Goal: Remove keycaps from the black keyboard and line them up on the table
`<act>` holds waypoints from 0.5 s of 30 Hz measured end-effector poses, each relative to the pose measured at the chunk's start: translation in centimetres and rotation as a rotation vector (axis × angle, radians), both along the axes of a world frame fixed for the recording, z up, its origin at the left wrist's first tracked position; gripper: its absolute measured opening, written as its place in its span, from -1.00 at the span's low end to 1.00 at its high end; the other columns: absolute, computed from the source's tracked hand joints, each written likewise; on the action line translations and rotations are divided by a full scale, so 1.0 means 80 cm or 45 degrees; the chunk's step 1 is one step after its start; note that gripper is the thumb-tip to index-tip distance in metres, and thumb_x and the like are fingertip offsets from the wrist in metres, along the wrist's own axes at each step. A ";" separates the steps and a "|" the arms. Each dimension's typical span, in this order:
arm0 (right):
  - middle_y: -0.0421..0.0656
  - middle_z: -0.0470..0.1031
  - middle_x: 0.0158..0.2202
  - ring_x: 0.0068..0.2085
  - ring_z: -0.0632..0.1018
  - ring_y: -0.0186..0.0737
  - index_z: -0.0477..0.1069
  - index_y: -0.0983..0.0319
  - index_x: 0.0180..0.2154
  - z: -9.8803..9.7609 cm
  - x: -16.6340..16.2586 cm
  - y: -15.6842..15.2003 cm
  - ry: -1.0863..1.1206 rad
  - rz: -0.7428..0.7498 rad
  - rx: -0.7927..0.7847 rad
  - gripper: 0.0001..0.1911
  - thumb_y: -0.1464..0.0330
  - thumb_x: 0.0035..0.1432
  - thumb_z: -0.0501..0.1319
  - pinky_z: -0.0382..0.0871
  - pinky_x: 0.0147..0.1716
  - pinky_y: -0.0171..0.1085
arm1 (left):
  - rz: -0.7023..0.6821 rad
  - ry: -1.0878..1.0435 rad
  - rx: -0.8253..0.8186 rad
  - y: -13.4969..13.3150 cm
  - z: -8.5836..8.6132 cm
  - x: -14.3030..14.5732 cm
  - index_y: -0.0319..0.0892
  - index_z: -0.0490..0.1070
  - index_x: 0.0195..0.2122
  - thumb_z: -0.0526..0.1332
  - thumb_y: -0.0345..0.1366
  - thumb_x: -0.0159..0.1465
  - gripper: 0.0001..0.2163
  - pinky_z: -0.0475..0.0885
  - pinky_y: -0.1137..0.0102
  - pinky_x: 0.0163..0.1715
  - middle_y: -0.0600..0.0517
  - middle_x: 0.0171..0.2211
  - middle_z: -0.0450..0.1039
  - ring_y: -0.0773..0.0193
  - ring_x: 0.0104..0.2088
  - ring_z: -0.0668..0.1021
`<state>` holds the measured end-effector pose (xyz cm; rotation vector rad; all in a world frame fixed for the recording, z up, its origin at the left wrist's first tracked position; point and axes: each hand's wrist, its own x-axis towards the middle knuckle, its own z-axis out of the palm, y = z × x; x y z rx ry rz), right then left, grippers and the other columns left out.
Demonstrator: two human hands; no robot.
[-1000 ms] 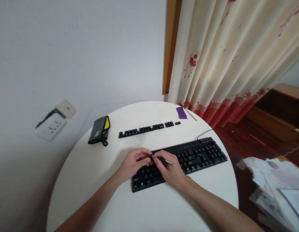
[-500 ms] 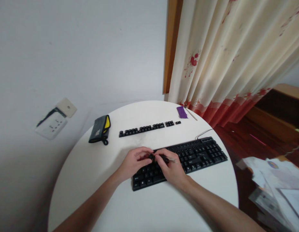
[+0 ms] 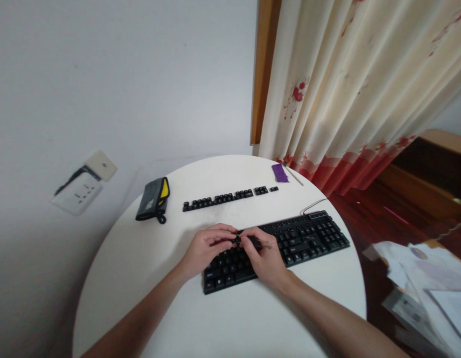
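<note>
The left hand (image 3: 206, 248) and right hand (image 3: 265, 261) meet at lower centre of the frame, over the left half of the black rectangular computer keyboard (image 3: 312, 236) on the round white counter (image 3: 223, 323). The left fingers are pinched together on a small black piece (image 3: 236, 240). The right fingers are clamped on a thin silver-grey tool (image 3: 266, 244), its end pointing right. Above, at frame centre, lies a row of loose black keycaps (image 3: 219, 200); left of it lies a grey-and-yellow fabric pouch (image 3: 152, 200).
</note>
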<state>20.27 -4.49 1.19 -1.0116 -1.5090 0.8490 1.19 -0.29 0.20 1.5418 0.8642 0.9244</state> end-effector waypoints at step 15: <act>-0.21 0.54 -0.41 -0.36 0.54 -0.29 0.48 0.23 -0.31 -0.004 0.000 0.000 0.006 -0.023 -0.027 -0.86 0.39 0.27 0.15 0.39 -0.29 -0.34 | 0.030 -0.109 -0.083 0.001 -0.002 0.002 -0.20 0.60 -0.28 0.42 -0.40 0.07 -0.83 0.56 0.34 -0.15 -0.07 -0.08 0.49 0.22 -0.18 0.60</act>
